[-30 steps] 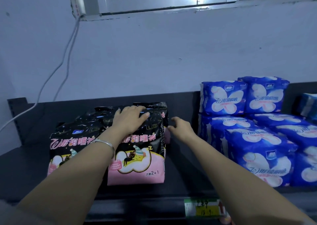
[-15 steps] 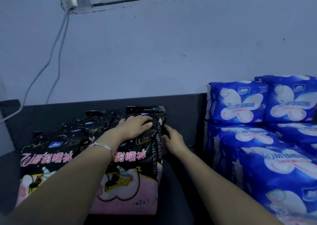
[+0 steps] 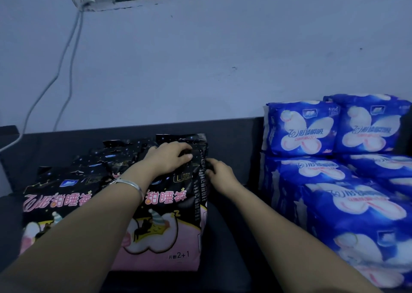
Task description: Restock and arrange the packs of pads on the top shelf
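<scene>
Where the black packs (image 3: pixel 169 214) end on the right, a strip of bare dark shelf (image 3: pixel 231 225) runs from near to far, open up to the blue packs (image 3: pixel 347 203) stacked at the right. The black packs stand upright in rows at the left, with starry tops and pink fronts showing a cloud. The left hand (image 3: pixel 169 156) grips a far pack's top, its fingers (image 3: pixel 182 147) curled over it. The right hand (image 3: pixel 220 174) touches the row's right side; whether its fingers pinch anything cannot be told.
</scene>
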A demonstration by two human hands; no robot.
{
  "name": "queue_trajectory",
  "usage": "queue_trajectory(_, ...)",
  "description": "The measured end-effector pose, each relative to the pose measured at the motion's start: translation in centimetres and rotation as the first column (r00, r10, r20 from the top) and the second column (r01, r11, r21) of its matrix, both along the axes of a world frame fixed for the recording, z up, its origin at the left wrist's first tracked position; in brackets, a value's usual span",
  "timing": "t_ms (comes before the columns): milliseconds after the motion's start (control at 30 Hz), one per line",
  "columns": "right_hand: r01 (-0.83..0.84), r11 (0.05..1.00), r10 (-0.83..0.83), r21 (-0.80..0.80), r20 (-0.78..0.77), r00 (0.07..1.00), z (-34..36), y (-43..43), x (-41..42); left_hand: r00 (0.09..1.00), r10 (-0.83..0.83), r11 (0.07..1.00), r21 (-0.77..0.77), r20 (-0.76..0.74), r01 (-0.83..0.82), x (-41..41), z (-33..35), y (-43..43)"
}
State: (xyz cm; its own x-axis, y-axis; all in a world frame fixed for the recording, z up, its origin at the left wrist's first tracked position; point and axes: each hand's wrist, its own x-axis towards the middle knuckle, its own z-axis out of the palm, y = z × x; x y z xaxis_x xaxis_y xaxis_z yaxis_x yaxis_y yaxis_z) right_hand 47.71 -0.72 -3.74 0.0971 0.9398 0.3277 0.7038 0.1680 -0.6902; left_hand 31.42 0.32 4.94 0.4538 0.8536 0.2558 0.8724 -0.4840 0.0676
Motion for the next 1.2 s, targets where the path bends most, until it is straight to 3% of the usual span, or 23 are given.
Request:
queue_trajectory(200, 0.041, 0.993, -0.048, 0.115, 0.058, 0.997, 1.9, -3.0, -1.0, 0.992, -0.091, 0.996, 0.026, 0.09, 0.089, -1.8, 0.7, -2.6)
queue_trajectory(367, 0.134, 0.965, -0.14, 0.225, 0.012, 0.99, 2.5, -6.7, -2.4, 0.983, -0.151, 0.975, 0.183, 0.106, 0.13, -4.3, 0.4, -6.1)
queue_trajectory(467, 0.169, 0.944, -0.171, 0.285, -0.018, 0.985, 2.3, -9.3, -3.1, 0.958, -0.206, 0.97, 0.173, 0.199, 0.172, -5.7, -0.1, -8.1)
queue_trajectory(567, 0.093, 0.953, -0.101, 0.289, 0.015, 0.995, 1.6, -11.9, -4.0, 0.97, -0.223, 0.964, 0.171, 0.099, 0.205, -7.0, -1.1, -9.9)
queue_trajectory(700, 0.006, 0.991, -0.026, 0.137, 0.143, 0.989, 0.1, -13.8, -4.8, 0.981, -0.154, 0.968, 0.183, -0.122, 0.175, -8.5, -3.5, -10.8)
queue_trajectory(800, -0.03, 0.996, 0.02, 0.08, 0.125, 0.992, -0.3, -14.1, -5.3, 0.959, -0.087, 0.964, 0.221, -0.27, 0.15, -9.0, -5.1, -11.0)
queue_trajectory(933, -0.006, 0.989, -0.009, 0.147, 0.104, 0.995, 0.7, -14.0, -6.2, 0.974, -0.008, 0.948, 0.31, -0.224, 0.079, -8.0, -5.4, -11.1)
queue_trajectory(1200, 0.008, 1.0, -0.014, 0.025, 0.26, 0.965, 0.7, -15.4, -5.0, 0.975, 0.068, 0.951, 0.31, -0.211, 0.001, -6.9, -5.5, -13.4)
